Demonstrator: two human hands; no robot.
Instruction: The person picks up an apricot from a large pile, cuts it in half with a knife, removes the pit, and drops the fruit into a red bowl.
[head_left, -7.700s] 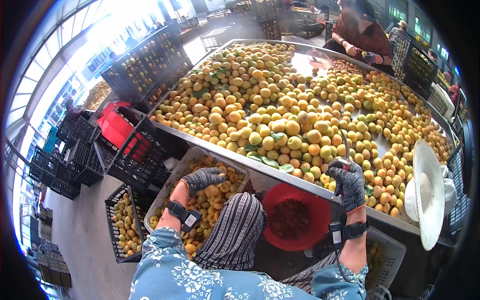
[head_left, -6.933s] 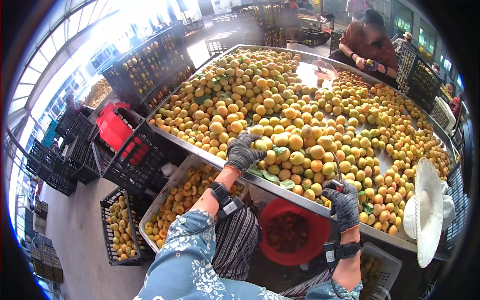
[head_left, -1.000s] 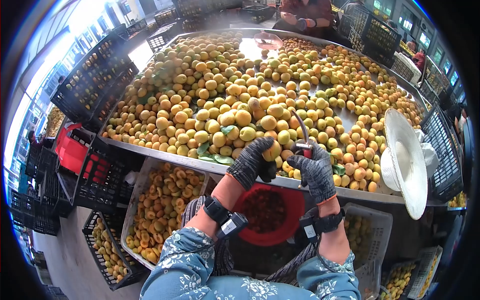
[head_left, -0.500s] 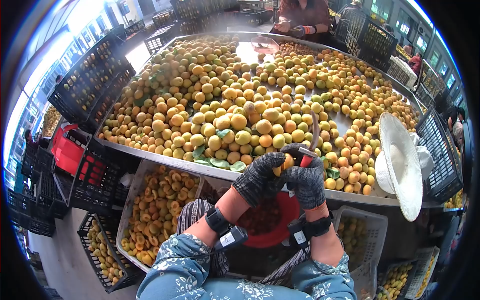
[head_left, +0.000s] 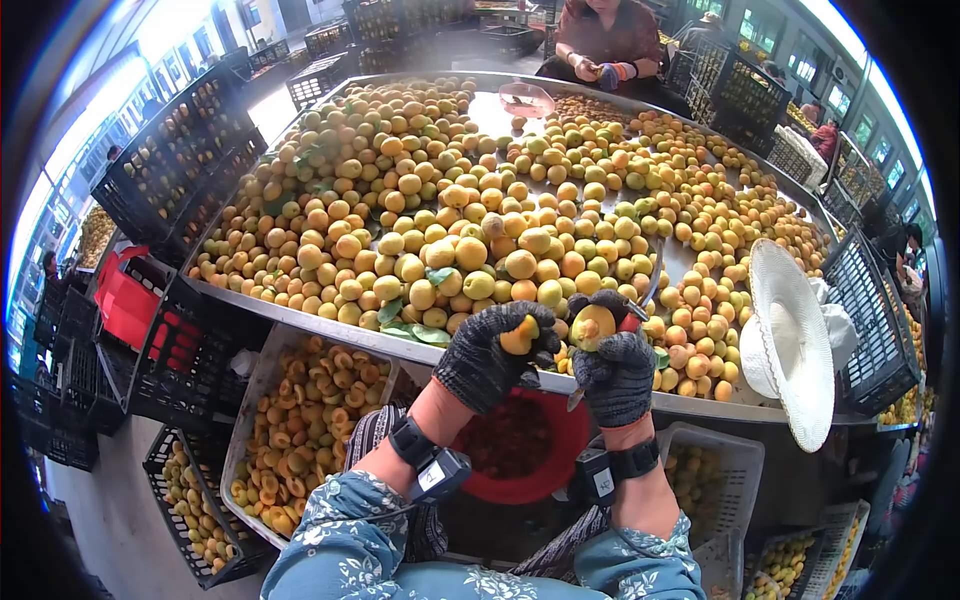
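My left hand (head_left: 492, 360), in a dark grey knitted glove, is closed around an apricot half (head_left: 519, 337). Beside it, my right hand (head_left: 612, 365) wears a matching glove and grips another apricot half (head_left: 593, 327), its cut face toward me. That same hand also holds a curved knife (head_left: 656, 278), its blade pointing up and away; a bit of the red handle shows above the fingers. Both hands are over the near edge of a metal table (head_left: 460, 362) heaped with whole apricots (head_left: 470, 253). Below them stands a red basin (head_left: 565, 450) with dark brownish contents.
A white crate (head_left: 245, 430) of apricot halves stands lower left, another white crate (head_left: 745, 480) lower right. A straw hat (head_left: 795, 345) rests at the table's right edge. Across the table sits a co-worker (head_left: 610, 45) near a pink bowl (head_left: 527, 98). Black crates (head_left: 180, 160) are stacked left.
My hands were together around one apricot; now they are apart with a half in each. The knife has turned toward the right. The co-worker shows more fully as the view has tilted.
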